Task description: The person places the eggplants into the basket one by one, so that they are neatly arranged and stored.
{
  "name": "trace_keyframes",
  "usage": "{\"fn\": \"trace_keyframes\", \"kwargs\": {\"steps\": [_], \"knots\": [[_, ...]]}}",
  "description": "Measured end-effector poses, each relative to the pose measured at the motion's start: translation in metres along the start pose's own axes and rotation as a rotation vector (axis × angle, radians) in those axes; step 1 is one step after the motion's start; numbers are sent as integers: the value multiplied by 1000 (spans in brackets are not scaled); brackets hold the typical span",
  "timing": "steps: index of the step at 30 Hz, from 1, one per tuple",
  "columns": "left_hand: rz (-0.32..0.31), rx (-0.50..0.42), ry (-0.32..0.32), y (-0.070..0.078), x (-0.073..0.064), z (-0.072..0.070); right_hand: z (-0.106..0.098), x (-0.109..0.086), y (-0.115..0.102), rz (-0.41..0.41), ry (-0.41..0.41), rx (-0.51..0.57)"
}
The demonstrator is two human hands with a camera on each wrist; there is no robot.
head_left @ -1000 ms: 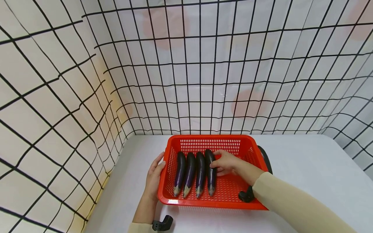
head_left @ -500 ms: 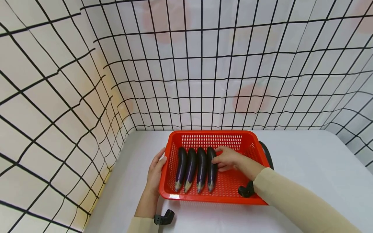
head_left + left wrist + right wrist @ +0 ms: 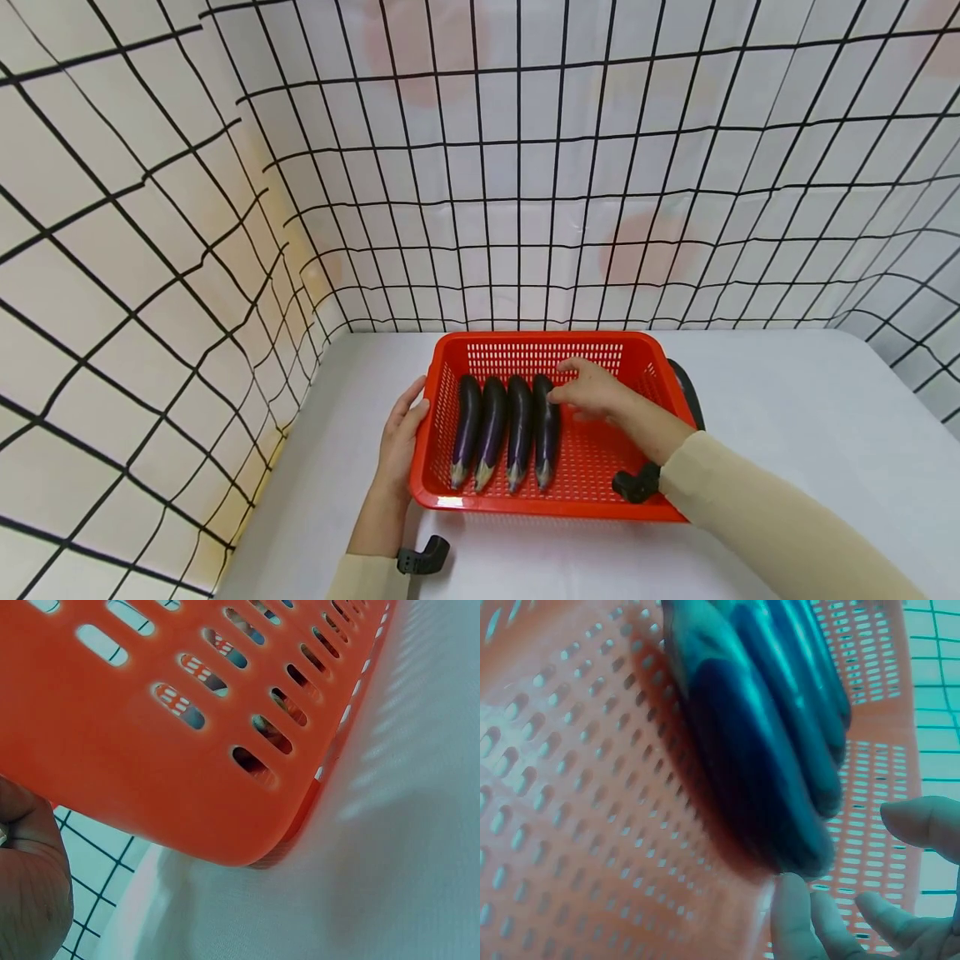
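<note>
A red plastic basket (image 3: 525, 504) with slotted walls stands on the white table. Several dark purple eggplants (image 3: 519, 429) lie side by side in its left half, stem ends toward the front. The left hand (image 3: 399, 442) holds the basket's left rim; in the left wrist view only part of that hand (image 3: 30, 877) shows beside the basket wall (image 3: 150, 772). Inside the basket, the right hand (image 3: 592, 390) hovers just right of the rightmost eggplant (image 3: 547, 437). In the right wrist view its fingers are spread near that eggplant's rounded end (image 3: 802, 847), apparently holding nothing.
A black curved object (image 3: 686, 392) shows behind the basket's right side. White panels with a black wire grid (image 3: 517, 208) rise behind and on the left. The white tabletop (image 3: 795, 417) extends to the right.
The right hand has let go of the rightmost eggplant and lifted slightly away, fingers spreading. The left hand stays at the basket's rim. The head view has tilted down a little.
</note>
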State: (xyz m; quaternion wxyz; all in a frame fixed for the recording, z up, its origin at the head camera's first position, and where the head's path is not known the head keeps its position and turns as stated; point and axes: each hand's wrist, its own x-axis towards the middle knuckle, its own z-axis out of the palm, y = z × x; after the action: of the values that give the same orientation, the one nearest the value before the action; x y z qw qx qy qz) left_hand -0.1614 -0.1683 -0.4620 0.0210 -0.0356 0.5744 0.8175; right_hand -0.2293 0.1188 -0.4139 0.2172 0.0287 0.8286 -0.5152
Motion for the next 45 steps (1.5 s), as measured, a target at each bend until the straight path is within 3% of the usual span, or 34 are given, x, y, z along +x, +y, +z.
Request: {"fn": "trace_keyframes", "kwargs": {"steps": [9,18,30,35,39,45], "knots": [[-25,-24,-12,6,-1,4,-13,-15,-8,-70,-13,0],[-45,-2,-14,20,-14,12,-40,-36,-6,-127,-12,58],[-32,15,-19,21,-14,13,-86,-79,-3,-275,81,55],[-26,-4,-28,20,-15,13,-109,-95,7,-316,165,45],[-21,-28,-27,19,-14,13,-122,-99,20,-330,296,-30],[-20,-21,-28,18,-14,14,-133,-97,48,-240,468,-127]]}}
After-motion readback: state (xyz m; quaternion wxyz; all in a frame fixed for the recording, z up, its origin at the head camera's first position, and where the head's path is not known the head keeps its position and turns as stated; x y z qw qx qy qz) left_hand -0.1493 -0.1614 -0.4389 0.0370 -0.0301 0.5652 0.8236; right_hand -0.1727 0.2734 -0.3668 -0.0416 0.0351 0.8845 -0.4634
